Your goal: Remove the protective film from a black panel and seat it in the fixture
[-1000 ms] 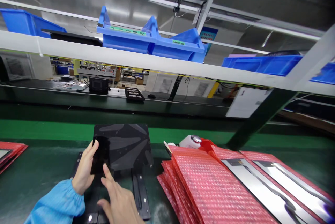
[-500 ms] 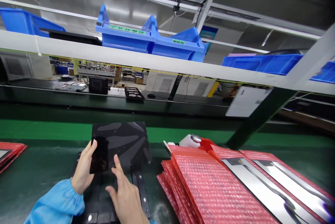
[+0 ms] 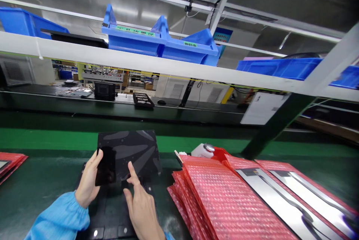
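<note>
A glossy black panel (image 3: 131,154) is tilted up over a black fixture (image 3: 112,214) on the dark bench. My left hand (image 3: 88,182), in a light blue sleeve, grips the panel's left edge with the thumb on its face. My right hand (image 3: 141,206) reaches to the panel's lower edge; its index finger and thumb are stretched out and touch the panel near the bottom middle.
A stack of red bubble-wrap bags (image 3: 224,202) lies to the right with long shiny panels (image 3: 283,202) on top. A white bottle (image 3: 203,151) stands behind it. More red bags (image 3: 9,163) sit far left. Blue bins (image 3: 159,43) rest on the overhead shelf. A green belt (image 3: 42,139) runs behind.
My right hand has moved forward and right along the panel's lower edge, from below its left part to its bottom middle. My left hand keeps its grip on the panel's left edge.
</note>
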Demonstrator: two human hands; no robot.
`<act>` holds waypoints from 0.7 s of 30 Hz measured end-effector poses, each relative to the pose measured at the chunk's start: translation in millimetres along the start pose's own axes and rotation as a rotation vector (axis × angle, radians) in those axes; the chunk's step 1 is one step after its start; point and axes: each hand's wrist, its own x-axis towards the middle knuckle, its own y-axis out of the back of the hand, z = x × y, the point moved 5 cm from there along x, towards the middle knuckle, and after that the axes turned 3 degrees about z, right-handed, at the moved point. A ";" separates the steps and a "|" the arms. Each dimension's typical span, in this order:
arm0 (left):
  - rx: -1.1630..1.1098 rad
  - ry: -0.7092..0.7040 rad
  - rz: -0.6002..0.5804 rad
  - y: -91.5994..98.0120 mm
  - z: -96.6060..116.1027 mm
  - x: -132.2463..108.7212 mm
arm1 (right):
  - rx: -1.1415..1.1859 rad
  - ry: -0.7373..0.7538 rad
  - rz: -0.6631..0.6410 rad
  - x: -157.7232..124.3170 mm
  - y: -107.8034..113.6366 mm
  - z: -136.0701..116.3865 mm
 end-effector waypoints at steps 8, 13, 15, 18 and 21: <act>-0.030 0.001 -0.022 -0.6 1.0 0.9 | 0.003 0.025 0.048 1.7 -0.4 13.9; -0.028 -0.003 -0.037 0.3 2.3 1.4 | -0.004 0.006 0.119 6.2 10.2 25.8; -0.026 -0.001 -0.032 1.3 2.2 1.7 | -0.015 0.002 0.143 8.2 15.2 26.4; -0.021 -0.001 -0.014 3.5 1.5 3.0 | -0.040 -0.006 0.177 10.8 21.8 27.0; -0.017 0.005 -0.010 5.1 0.6 4.4 | -0.066 -0.020 0.187 12.4 24.5 32.3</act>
